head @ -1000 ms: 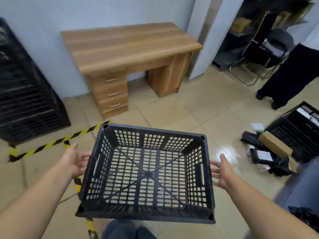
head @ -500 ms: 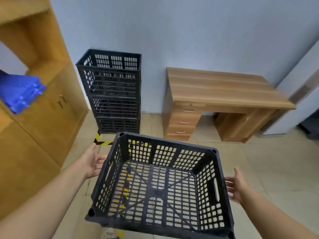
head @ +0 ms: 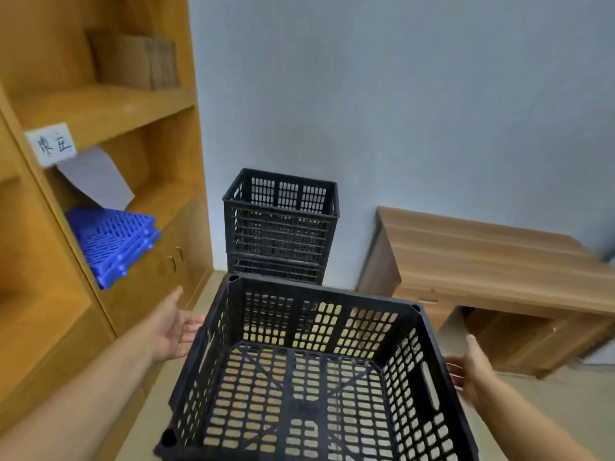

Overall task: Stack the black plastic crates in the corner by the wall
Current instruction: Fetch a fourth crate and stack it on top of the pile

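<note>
Left hand point(head: 171, 327), right hand point(head: 472, 372) flat against crate point(head: 326, 293) sides; fingertips, stack point(head: 279, 227) base hidden.

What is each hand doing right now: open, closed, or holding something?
Left hand: open, fingers straight against the black crate on its left wall.
Right hand: open, fingers straight against its right wall.

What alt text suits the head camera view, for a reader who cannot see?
A person holds an empty black plastic crate, left hand and right hand flat against its sides, facing a stack of black crates by the wall, between a wooden shelf unit and a desk.
</note>
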Available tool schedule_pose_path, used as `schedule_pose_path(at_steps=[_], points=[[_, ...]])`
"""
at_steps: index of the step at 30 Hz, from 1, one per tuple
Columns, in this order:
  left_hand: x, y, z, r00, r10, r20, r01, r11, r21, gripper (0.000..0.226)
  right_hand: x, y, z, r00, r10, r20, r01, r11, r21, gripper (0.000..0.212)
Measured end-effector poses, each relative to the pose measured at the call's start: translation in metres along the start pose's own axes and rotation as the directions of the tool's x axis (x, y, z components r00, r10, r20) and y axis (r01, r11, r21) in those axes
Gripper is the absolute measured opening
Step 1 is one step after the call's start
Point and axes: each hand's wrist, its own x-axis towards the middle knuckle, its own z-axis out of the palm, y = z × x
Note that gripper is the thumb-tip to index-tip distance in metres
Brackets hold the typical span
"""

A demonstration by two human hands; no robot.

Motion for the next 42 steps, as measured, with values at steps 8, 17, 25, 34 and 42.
schedule_pose_path(at_steps=[8,17,25,34,42], points=[[0.031,0.124,0.001,0.99,0.143,-0.006,-0.143,0.988,-0.063,0.082,0.028,-0.118,0.076,0.997,-0.07,0.043,0.067,0.996,0.065,0.079],[0.068,0.257,0.031,0.96,0.271,-0.069,-0.278,0.95,-0.14,0.079,0.093,-0.264,0.131,0.979,-0.173,0.104,0.161,0.98,0.118,0.069],[0.085,0.369,0.042,0.93,0.346,-0.121,-0.362,0.919,-0.154,0.078,0.122,-0.401,0.176,0.946,-0.276,0.17,0.25,0.955,0.159,0.065],[0.147,0.458,0.048,0.924,0.351,-0.154,-0.371,0.919,-0.132,0.074,0.159,-0.48,0.249,0.928,-0.345,0.143,0.309,0.924,0.223,0.065],[0.23,0.556,0.025,0.918,0.377,-0.121,-0.389,0.917,-0.091,0.073,0.187,-0.538,0.322,0.93,-0.364,0.044,0.338,0.898,0.282,0.057]])
